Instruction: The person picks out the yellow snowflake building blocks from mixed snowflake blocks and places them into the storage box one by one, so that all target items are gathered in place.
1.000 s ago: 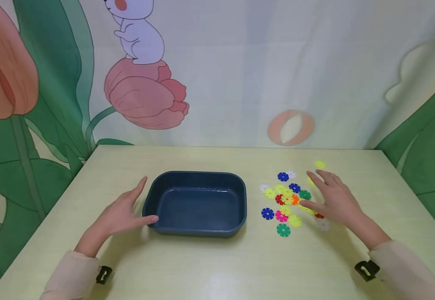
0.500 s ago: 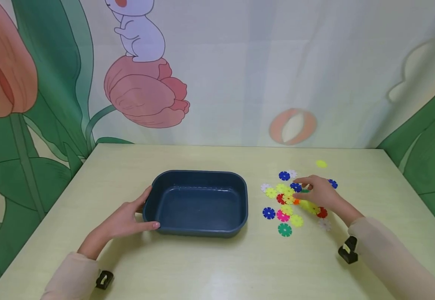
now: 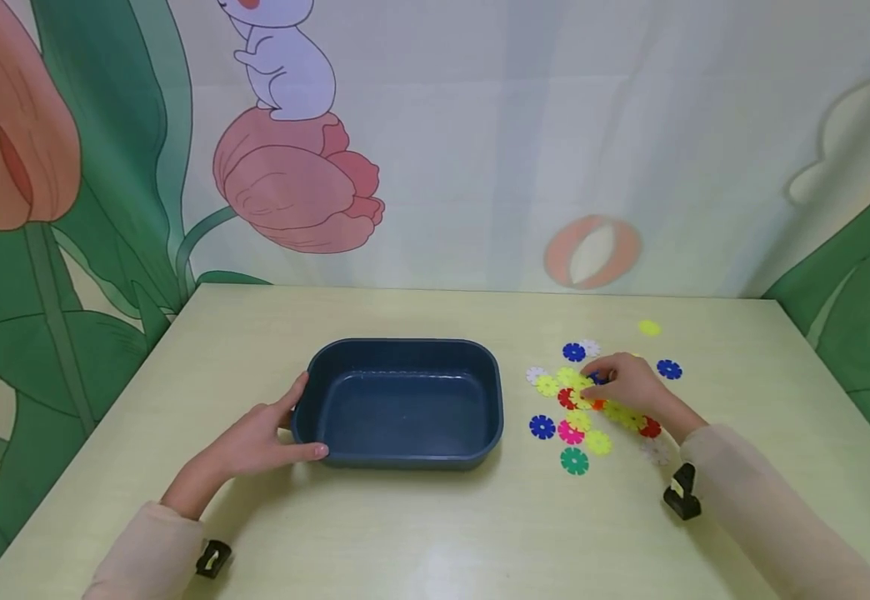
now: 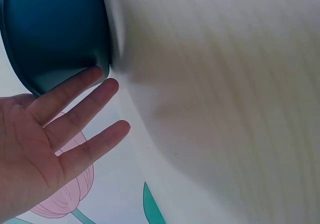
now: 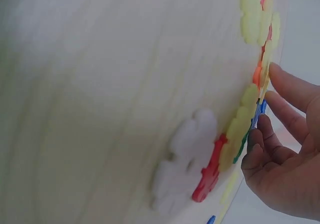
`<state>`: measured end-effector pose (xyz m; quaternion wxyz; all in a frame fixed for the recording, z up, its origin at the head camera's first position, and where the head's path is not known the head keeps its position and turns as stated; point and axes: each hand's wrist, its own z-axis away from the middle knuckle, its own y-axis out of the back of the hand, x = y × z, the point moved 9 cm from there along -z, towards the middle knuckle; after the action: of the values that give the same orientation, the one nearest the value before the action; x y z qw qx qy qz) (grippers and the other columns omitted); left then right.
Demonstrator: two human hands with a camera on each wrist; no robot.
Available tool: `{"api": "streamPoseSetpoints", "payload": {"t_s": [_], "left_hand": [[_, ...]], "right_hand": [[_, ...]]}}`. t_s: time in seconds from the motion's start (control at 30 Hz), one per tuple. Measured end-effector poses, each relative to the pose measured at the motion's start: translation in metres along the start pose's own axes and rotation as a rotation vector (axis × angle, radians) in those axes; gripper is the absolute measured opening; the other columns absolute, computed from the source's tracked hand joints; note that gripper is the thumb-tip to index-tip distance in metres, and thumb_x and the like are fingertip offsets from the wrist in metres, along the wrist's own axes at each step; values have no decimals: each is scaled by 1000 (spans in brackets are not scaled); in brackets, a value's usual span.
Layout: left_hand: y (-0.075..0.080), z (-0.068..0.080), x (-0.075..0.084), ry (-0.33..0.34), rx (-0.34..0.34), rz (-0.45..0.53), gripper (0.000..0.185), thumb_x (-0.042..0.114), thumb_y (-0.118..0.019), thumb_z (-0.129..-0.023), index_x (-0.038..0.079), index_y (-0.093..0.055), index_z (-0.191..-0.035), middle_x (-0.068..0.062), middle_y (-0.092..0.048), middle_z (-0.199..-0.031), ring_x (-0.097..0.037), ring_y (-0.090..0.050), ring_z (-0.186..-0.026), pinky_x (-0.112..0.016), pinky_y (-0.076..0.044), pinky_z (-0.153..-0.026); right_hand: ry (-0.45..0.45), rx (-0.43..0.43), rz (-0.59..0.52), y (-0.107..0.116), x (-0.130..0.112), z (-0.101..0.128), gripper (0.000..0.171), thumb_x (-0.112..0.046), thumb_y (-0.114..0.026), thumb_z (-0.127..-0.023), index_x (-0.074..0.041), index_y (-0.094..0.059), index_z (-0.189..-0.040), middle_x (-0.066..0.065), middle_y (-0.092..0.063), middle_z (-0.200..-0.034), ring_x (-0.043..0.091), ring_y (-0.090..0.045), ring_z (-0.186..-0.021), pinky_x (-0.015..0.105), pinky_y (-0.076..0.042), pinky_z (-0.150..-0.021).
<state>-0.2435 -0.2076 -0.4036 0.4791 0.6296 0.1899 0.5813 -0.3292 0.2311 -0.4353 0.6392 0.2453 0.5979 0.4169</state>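
Note:
At the left end of a dark blue plastic basin (image 3: 405, 417), my left hand (image 3: 251, 437) rests with its thumb on the front corner of the rim. In the left wrist view its fingers (image 4: 82, 116) are spread straight against the basin's side. My right hand (image 3: 630, 387) is over a pile of notched plastic snowflake discs (image 3: 572, 400), thumb and forefinger slightly apart at a blue disc and yellow ones. In the right wrist view those fingertips (image 5: 275, 74) meet the edges of the discs, while the other fingers curl in. No disc is plainly pinched.
A green disc (image 3: 574, 461) and a blue disc (image 3: 542, 427) lie near the pile's front left. Another blue disc (image 3: 670, 369) and a yellow one (image 3: 649, 327) lie apart at the right and back. Behind the table (image 3: 405, 533) hangs a printed curtain (image 3: 450, 150).
My right hand has come down and left to the discs, its spread fingers drawing together, uncovering a blue disc at the right. My left hand has moved slightly onto the basin's edge.

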Motion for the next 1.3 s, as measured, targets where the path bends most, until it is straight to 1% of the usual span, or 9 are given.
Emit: {"api": "streamPoseSetpoints", "payload": {"t_s": [0.1, 0.3, 0.5, 0.6, 0.77, 0.87, 0.97, 1.13, 1.3], "left_hand": [[-1, 0, 0, -2, -4, 15, 105, 49, -68, -76, -2, -6, -145, -27, -50, -123, -32, -58, -102, -44, -45, -80], [-4, -2, 0, -9, -14, 48, 106, 47, -69, -75, -2, -6, -144, -25, -54, -119, -30, -59, -99, -40, -46, -77], [-3, -3, 0, -1, -12, 41, 106, 47, -70, -75, -1, -6, -145, -24, -56, -116, -28, -60, -96, -39, -47, -75], [-2, -2, 0, 1, -11, 44, 106, 47, -69, -75, -1, -6, -145, -23, -56, -116, -28, -60, -96, -38, -47, -75], [-1, -2, -1, 6, -11, 45, 106, 47, -70, -75, -1, -6, -145, -23, -57, -115, -27, -60, -95, -37, -47, -74], [-1, -2, -1, 3, -11, 48, 106, 46, -70, -75, -2, -6, -145, -22, -59, -112, -27, -60, -95, -36, -47, -73], [-1, -2, -1, 2, -13, 54, 107, 46, -71, -75, -3, -6, -144, -22, -58, -113, -27, -60, -95, -37, -47, -74], [-1, -2, -2, 6, -12, 65, 107, 46, -71, -74, -2, -6, -144, -24, -56, -117, -27, -60, -96, -38, -47, -75], [0, -2, -2, 7, -7, 70, 107, 46, -71, -74, -3, -6, -144, -25, -54, -119, -28, -60, -96, -39, -47, -76]], "right_hand": [[-7, 15, -8, 0, -3, 1, 32, -18, -71, -80, -2, -62, -106, 10, -54, -88, 24, -46, -81, 30, -41, -67], [-35, 41, -36, 2, -5, 5, 23, -9, -71, -78, -1, -58, -95, 9, -52, -83, 24, -47, -78, 29, -42, -66], [-27, 80, -103, 9, -6, 9, 10, -5, -63, -84, -2, -61, -93, 10, -56, -85, 24, -49, -78, 29, -45, -67], [-21, 83, -150, 12, -9, 12, 11, -6, -60, -86, 0, -62, -95, 10, -58, -87, 24, -51, -78, 30, -46, -68], [-23, 69, -248, 16, -19, 18, 19, -10, -60, -88, 3, -60, -102, 11, -59, -89, 24, -53, -78, 31, -47, -69], [-12, 72, -315, 19, -27, 22, 23, -11, -60, -88, 4, -59, -105, 12, -59, -91, 27, -55, -81, 33, -48, -72], [12, 75, -372, 20, -39, 26, 24, -9, -60, -88, 6, -58, -106, 14, -60, -91, 29, -57, -82, 33, -49, -73], [68, 65, -461, 17, -62, 30, 22, -7, -60, -87, 8, -59, -104, 14, -62, -92, 28, -59, -81, 30, -49, -72], [80, 55, -493, 10, -83, 31, 23, -9, -62, -87, 7, -60, -103, 14, -62, -90, 33, -58, -82, 32, -49, -72]]}}
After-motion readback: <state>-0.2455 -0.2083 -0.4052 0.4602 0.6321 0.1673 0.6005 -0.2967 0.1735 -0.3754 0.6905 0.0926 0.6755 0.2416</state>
